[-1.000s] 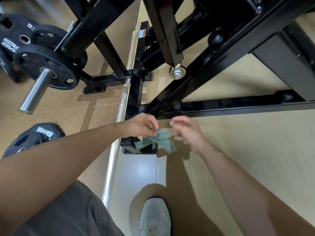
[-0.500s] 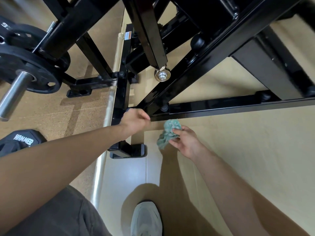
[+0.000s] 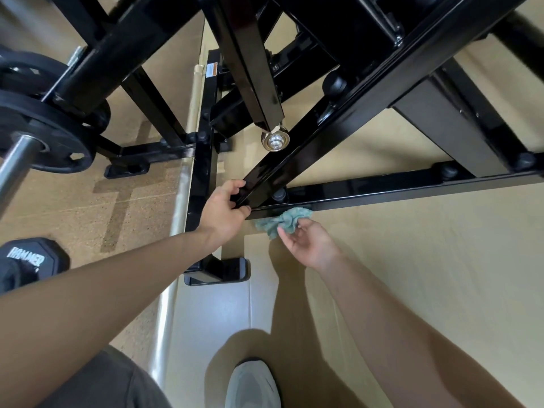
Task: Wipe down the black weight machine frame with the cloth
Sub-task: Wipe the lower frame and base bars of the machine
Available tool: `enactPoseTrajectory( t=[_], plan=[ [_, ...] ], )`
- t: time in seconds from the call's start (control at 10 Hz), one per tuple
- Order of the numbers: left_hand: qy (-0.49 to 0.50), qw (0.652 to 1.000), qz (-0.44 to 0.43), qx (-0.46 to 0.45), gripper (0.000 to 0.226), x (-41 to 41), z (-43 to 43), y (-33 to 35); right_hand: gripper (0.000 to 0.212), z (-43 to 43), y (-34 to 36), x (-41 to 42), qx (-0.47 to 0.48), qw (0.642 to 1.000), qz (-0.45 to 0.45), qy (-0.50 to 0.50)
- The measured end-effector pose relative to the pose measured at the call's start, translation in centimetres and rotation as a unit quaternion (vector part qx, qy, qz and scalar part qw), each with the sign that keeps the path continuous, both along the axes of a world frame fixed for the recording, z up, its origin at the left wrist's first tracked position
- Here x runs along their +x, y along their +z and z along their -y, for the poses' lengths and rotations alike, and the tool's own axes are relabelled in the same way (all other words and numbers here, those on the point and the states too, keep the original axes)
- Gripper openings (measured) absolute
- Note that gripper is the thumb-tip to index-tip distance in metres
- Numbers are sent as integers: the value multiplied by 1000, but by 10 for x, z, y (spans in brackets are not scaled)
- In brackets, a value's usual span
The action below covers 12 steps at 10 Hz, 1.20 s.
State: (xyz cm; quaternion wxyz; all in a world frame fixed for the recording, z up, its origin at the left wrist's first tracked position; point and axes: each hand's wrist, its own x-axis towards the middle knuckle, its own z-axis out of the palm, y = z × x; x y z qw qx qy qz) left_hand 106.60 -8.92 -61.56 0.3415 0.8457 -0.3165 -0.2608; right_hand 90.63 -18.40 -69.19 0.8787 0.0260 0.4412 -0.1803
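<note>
The black weight machine frame (image 3: 382, 188) fills the upper half of the head view, with glossy bars that cross above a tan floor. My left hand (image 3: 225, 212) grips the lower end of a diagonal bar where it meets the horizontal floor bar. A crumpled teal cloth (image 3: 284, 220) is bunched against the near side of that horizontal bar, just right of the joint. My right hand (image 3: 309, 245) pinches the cloth from below with its fingertips.
A plate-loaded bar with a steel sleeve (image 3: 14, 169) juts out at the left. A black Hammer weight plate (image 3: 28, 262) lies on the cork floor at lower left. A metal floor strip (image 3: 173, 231) runs down the middle. My white shoe (image 3: 253, 384) is at the bottom.
The cloth passed from between both hands into my right hand alone, which raised it against the horizontal bar. My left hand moved up and took hold of the diagonal bar.
</note>
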Motion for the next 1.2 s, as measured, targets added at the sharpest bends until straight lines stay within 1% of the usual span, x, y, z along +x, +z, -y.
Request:
enactPoseTrajectory(
  t=[0.1, 0.2, 0.3, 0.4, 0.5, 0.6, 0.7, 0.8, 0.9, 1.0, 1.1, 1.2],
  plan=[
    [0, 1000, 4, 1, 53, -1, 0, 2, 20, 2, 5, -4, -7, 1000, 16, -16],
    [1, 1000, 9, 4, 55, -3, 0, 3, 19, 10, -1, -6, -14, 998, -22, -49],
    [0, 1000, 11, 6, 56, -3, 2, 5, 37, 19, -18, -10, -63, 991, -102, -58],
    [-1, 1000, 5, 12, 57, -4, 2, 8, 46, 28, -26, -14, -79, 985, -128, -79],
    [-6, 1000, -2, 22, 59, -3, 1, 8, 41, 34, -19, -14, -104, 982, -145, -64],
    [-9, 1000, -6, 22, 59, -2, 1, 8, 27, 29, -16, -4, -45, 991, -114, -62],
    [-7, 1000, -8, 22, 59, -2, 1, 9, 18, 19, -13, -7, -30, 998, -27, -50],
    [-5, 1000, 3, 27, 59, -4, 1, 11, 19, 18, -6, -13, -1, 997, 47, -64],
    [-9, 999, 14, 27, 61, -6, 2, 12, 44, 23, -8, -18, 10, 994, 76, -79],
    [-26, 998, 44, 40, 62, -8, 2, 12, 58, 32, -9, -30, 1, 992, 89, -92],
    [-43, 995, 72, 60, 65, -7, 2, 12, 67, 47, -12, -43, -6, 986, 92, -136],
    [-54, 991, 91, 76, 67, -8, 2, 12, 68, 51, -14, -48, -9, 986, 93, -141]
  ],
)
